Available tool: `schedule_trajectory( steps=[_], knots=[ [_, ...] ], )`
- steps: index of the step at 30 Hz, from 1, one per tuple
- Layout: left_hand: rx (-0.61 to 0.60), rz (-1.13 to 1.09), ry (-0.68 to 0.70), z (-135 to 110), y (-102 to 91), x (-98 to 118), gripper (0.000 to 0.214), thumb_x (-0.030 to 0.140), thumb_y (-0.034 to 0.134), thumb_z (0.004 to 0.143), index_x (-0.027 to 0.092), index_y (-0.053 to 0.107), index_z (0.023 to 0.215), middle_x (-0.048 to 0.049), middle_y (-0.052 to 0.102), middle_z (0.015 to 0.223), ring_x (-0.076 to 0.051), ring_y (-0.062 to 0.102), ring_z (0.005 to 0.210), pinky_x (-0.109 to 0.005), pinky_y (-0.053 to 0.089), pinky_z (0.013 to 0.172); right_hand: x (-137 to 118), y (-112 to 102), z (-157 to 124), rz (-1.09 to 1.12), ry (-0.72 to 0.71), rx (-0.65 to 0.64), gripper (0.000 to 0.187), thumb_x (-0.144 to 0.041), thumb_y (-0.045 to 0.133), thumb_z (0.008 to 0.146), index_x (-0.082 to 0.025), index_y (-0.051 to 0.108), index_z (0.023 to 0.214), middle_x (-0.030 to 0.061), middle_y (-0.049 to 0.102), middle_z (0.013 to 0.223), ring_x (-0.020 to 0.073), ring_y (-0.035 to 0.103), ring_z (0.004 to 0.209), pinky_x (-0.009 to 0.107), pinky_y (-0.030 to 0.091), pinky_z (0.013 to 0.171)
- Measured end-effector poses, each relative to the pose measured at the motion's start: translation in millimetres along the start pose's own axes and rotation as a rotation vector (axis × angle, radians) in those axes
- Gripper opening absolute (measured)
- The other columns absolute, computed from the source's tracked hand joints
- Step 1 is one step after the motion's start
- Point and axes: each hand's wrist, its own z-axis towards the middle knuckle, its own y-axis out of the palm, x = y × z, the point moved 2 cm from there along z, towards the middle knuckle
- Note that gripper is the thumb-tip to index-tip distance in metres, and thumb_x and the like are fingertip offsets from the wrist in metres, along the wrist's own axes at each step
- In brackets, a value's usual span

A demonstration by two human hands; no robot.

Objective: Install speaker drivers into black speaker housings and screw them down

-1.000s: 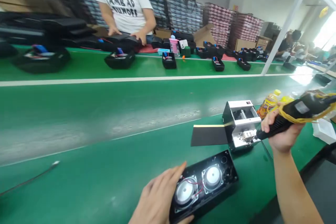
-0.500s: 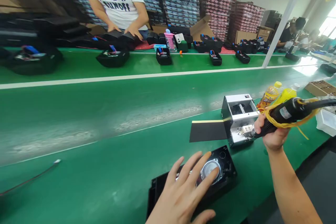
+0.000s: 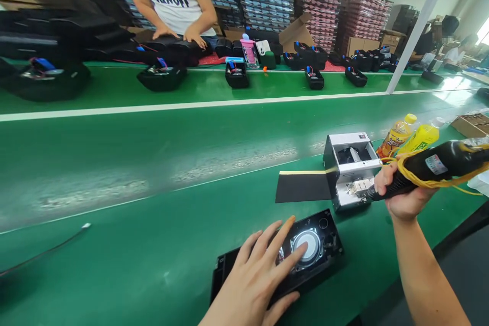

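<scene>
My right hand (image 3: 407,198) grips a black electric screwdriver (image 3: 435,165) with a yellow cord wound round it. Its tip is at the metal front of a silver and black screw feeder (image 3: 353,158); whether a screw sits on the bit is too small to tell. My left hand (image 3: 260,275) lies spread over a black speaker housing (image 3: 324,247) on the green bench. A round speaker cone (image 3: 306,247) shows beside my fingertips, while my hand covers the middle of the housing.
A black flat mat (image 3: 303,187) lies left of the feeder. Two drink bottles (image 3: 420,137) stand behind the screwdriver. A thin cable (image 3: 49,249) rests at the left. Across the bench, a person in a white shirt (image 3: 171,0) handles black cases near several open housings (image 3: 237,75).
My left hand has shifted slightly left and down over the housing. The screwdriver stays at the feeder, its rear tilted slightly. The view has moved a little.
</scene>
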Motion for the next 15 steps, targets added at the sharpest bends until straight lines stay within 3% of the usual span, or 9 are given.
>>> schedule_trajectory(
  steps=[3, 7, 15],
  knots=[
    [0.002, -0.019, -0.008, 0.6, -0.6, -0.2, 0.063, 0.026, 0.078, 0.083, 0.037, 0.062, 0.144, -0.0091, 0.04, 0.17, -0.039, 0.053, 0.14, -0.057, 0.051, 0.109, -6.5, 0.8, -1.6, 0.003, 0.049, -0.04, 0.065, -0.087, 0.064, 0.078, -0.024, 0.066, 0.093, -0.0066, 0.055, 0.056, 0.0109, 0.044, 0.035, 0.022, 0.036, 0.033],
    [0.005, -0.03, -0.014, 0.7, -0.1, -0.5, 0.062, 0.027, 0.076, 0.085, 0.038, 0.061, 0.144, -0.0068, 0.04, 0.17, -0.037, 0.053, 0.14, -0.056, 0.052, 0.108, -18.5, -2.7, 0.5, 0.031, -0.031, -0.021, 0.055, -0.078, 0.07, 0.079, -0.028, 0.069, 0.101, -0.0076, 0.055, 0.06, 0.0115, 0.044, 0.038, 0.023, 0.041, 0.037],
    [0.024, -0.02, -0.024, 3.5, -3.7, 2.2, 0.058, 0.024, 0.073, 0.084, 0.038, 0.064, 0.14, -0.006, 0.043, 0.168, -0.035, 0.054, 0.139, -0.056, 0.045, 0.114, -3.3, -3.6, -1.6, 0.021, 0.032, -0.06, 0.058, -0.081, 0.07, 0.077, -0.025, 0.069, 0.096, -0.0073, 0.056, 0.057, 0.0108, 0.045, 0.036, 0.021, 0.038, 0.035]
  ],
)
